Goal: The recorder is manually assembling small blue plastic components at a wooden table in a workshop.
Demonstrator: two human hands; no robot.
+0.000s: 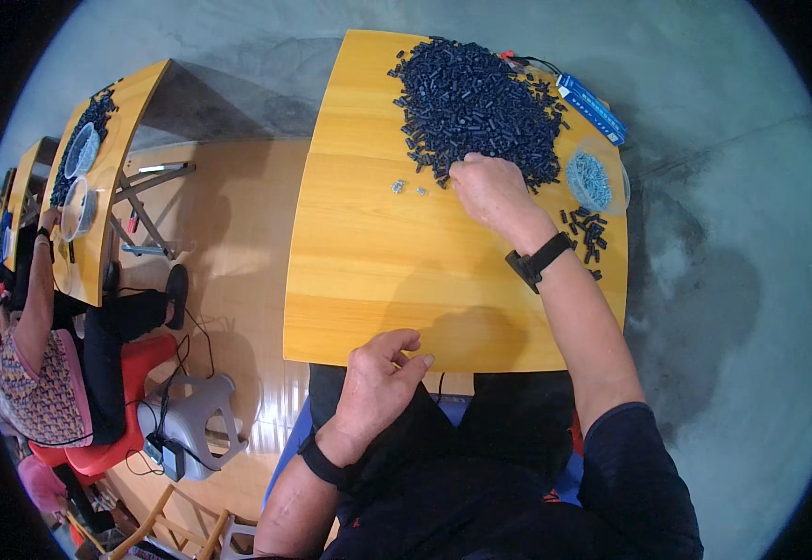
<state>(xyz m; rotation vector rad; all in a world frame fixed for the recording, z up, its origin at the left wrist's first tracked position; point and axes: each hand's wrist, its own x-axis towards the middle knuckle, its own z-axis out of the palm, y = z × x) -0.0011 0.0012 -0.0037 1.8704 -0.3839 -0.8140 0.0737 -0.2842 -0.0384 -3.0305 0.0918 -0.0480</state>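
Observation:
A big heap of short black cylindrical pieces [471,103] covers the far part of the yellow wooden table [359,243]. At the heap's near edge is my right hand [495,196], its fingertips drawn together; whatever they pinch is hidden. My left hand [378,378] is held over my lap at the table's front edge, fingers loosely bent and apart, with nothing in them. Left of my right hand lie two little clusters of small silvery pieces [398,187]. A smaller group of black pieces [591,233] lies to the right of my right wrist.
On the table's right edge stands a clear round tub [592,180] of small silvery pieces. Beyond it lie a blue-and-white box [592,108] and a tool with red handles [515,61]. To the left, a person [51,373] sits at another table [131,121], near a grey stool [191,425].

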